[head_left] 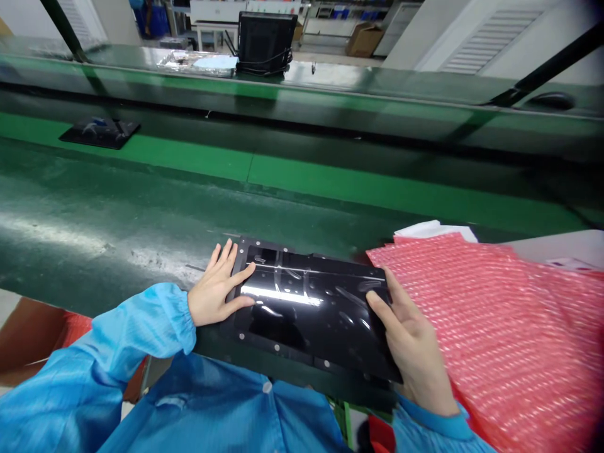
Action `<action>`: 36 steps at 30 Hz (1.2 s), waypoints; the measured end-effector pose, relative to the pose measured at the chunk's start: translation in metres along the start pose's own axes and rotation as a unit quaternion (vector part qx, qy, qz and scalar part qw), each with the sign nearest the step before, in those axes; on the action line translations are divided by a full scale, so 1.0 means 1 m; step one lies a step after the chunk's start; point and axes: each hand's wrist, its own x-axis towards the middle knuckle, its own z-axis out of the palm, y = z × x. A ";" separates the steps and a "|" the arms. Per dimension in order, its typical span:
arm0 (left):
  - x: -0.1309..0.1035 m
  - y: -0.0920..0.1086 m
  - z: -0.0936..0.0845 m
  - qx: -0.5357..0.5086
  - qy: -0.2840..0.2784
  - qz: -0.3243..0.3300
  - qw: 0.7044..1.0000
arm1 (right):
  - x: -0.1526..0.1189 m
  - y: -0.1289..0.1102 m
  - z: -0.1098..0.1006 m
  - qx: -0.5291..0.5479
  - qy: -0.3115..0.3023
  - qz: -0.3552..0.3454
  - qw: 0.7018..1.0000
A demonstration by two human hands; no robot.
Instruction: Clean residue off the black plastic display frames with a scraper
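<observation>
1. Panel (325, 308), black and glossy, was on the near part of the green worktop (141, 201), in front of the person. A bright streak of light crossed it, plus smaller glints and wrinkle-like marks.
2. Dark plate (299, 354) showed past the panel's left end and along its near and far edges, with small pale round dots. Couldn't tell if the two were joined.
3. Left hand (214, 292): palm down at the left end, fingers spread and straight, tips on the panel and plate. Pressed flat, not clenched.
4. Right hand (418, 343): gripped the panel's right end, thumb on the top face, other fingers at the far right corner, partly hidden. Couldn't tell how far under they went.
5. Pink bubble wrap (514, 327) was heaped just right of the panel and right hand, with a white sheet (436, 230) poking out at its far edge.
6. Black slab (100, 133) lay flat on the bright green strip (189, 151), far left, well apart from both hands.
7. Monitor (265, 43), dark with cables, was upright on the far ledge (344, 77). Pale blue sheet (216, 62) was just left of it.
8. Both sleeves were blue, cuffs gathered at the wrists.
</observation>
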 end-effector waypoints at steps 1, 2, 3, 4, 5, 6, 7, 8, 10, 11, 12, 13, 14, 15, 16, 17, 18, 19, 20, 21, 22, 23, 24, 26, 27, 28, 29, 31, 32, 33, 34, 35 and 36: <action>0.001 0.000 -0.001 0.015 -0.004 0.012 1.000 | 0.000 0.001 0.000 0.007 0.001 0.003 1.000; 0.001 0.000 -0.003 0.036 -0.009 0.021 0.999 | 0.000 0.002 0.000 0.017 -0.003 0.006 1.000; 0.002 0.001 -0.004 0.060 -0.013 0.025 0.998 | 0.001 0.003 0.000 0.027 -0.009 0.005 1.000; 0.003 0.003 -0.004 0.088 -0.017 0.024 0.996 | 0.002 0.005 -0.001 0.033 -0.015 -0.002 0.999; 0.004 0.005 -0.005 0.115 -0.020 0.019 0.993 | 0.003 0.007 -0.002 0.024 -0.015 -0.018 0.999; 0.004 0.008 -0.005 0.141 -0.022 0.013 0.990 | 0.005 0.009 -0.003 -0.003 -0.009 -0.041 0.999; 0.005 0.010 -0.004 0.162 -0.023 0.008 0.986 | 0.008 0.012 -0.005 -0.045 0.003 -0.071 0.996; 0.005 0.012 -0.004 0.179 -0.024 0.004 0.984 | 0.010 0.014 -0.008 -0.094 0.016 -0.101 0.990; 0.004 0.015 -0.003 0.198 -0.024 0.005 0.980 | 0.017 0.018 -0.014 -0.182 0.026 -0.155 0.971; 0.003 0.016 -0.002 0.203 -0.023 0.006 0.979 | 0.019 0.020 -0.017 -0.211 0.020 -0.177 0.961; 0.002 0.016 -0.001 0.206 -0.021 0.008 0.978 | 0.022 0.020 -0.019 -0.231 0.008 -0.195 0.953; 0.001 0.016 0.000 0.207 -0.017 0.010 0.978 | 0.024 0.021 -0.022 -0.246 -0.003 -0.208 0.947; 0.000 0.016 0.001 0.208 -0.011 0.012 0.978 | 0.026 0.021 -0.025 -0.259 -0.011 -0.216 0.941; -0.001 0.015 0.003 0.207 -0.003 0.013 0.978 | 0.027 0.021 -0.028 -0.269 -0.014 -0.220 0.938; -0.001 0.013 0.005 0.207 0.008 0.013 0.978 | 0.028 0.020 -0.030 -0.276 -0.014 -0.221 0.935; -0.001 0.011 0.008 0.206 0.023 0.008 0.978 | 0.029 0.020 -0.032 -0.280 -0.012 -0.221 0.934; 0.000 0.008 0.010 0.205 0.037 0.003 0.978 | 0.030 0.020 -0.034 -0.283 -0.012 -0.224 0.933; 0.002 0.005 0.012 0.204 0.053 -0.002 0.977 | 0.031 0.019 -0.035 -0.285 -0.014 -0.230 0.930; 0.005 0.003 0.014 0.203 0.065 -0.002 0.977 | 0.031 0.019 -0.036 -0.289 -0.018 -0.238 0.927; 0.008 0.001 0.015 0.202 0.074 0.002 0.977 | 0.032 0.018 -0.035 -0.297 -0.023 -0.248 0.922; 0.012 0.001 0.014 0.201 0.078 0.007 0.977 | 0.033 0.018 -0.035 -0.308 -0.028 -0.258 0.916; 0.015 0.001 0.013 0.200 0.079 0.011 0.977 | 0.034 0.018 -0.034 -0.321 -0.033 -0.266 0.908; 0.018 0.001 0.012 0.200 0.080 0.014 0.977 | 0.034 0.019 -0.034 -0.339 -0.038 -0.273 0.900; 0.023 0.003 0.009 0.198 0.077 0.018 0.977 | 0.035 0.021 -0.033 -0.379 -0.045 -0.282 0.880; 0.025 0.004 0.008 0.195 0.075 0.023 0.978 | 0.035 0.022 -0.033 -0.399 -0.050 -0.287 0.869; 0.026 0.004 0.008 0.191 0.073 0.032 0.978 | 0.035 0.023 -0.033 -0.418 -0.054 -0.292 0.859; 0.026 0.004 0.009 0.185 0.072 0.042 0.979 | 0.035 0.024 -0.034 -0.432 -0.057 -0.297 0.850; 0.027 0.002 0.013 0.173 0.074 0.046 0.981 | 0.034 0.027 -0.034 -0.443 -0.068 -0.305 0.840; 0.027 0.001 0.015 0.168 0.080 0.039 0.982 | 0.034 0.029 -0.034 -0.441 -0.071 -0.306 0.841; 0.027 0.001 0.018 0.164 0.084 0.028 0.983 | 0.033 0.030 -0.033 -0.435 -0.072 -0.305 0.844; 0.028 0.001 0.020 0.161 0.085 0.016 0.983 | 0.033 0.032 -0.031 -0.429 -0.072 -0.303 0.848; 0.029 0.001 0.021 0.158 0.085 0.006 0.984 | 0.034 0.034 -0.029 -0.422 -0.070 -0.300 0.852; 0.031 0.002 0.022 0.157 0.082 0.000 0.984 | 0.034 0.036 -0.027 -0.416 -0.067 -0.296 0.857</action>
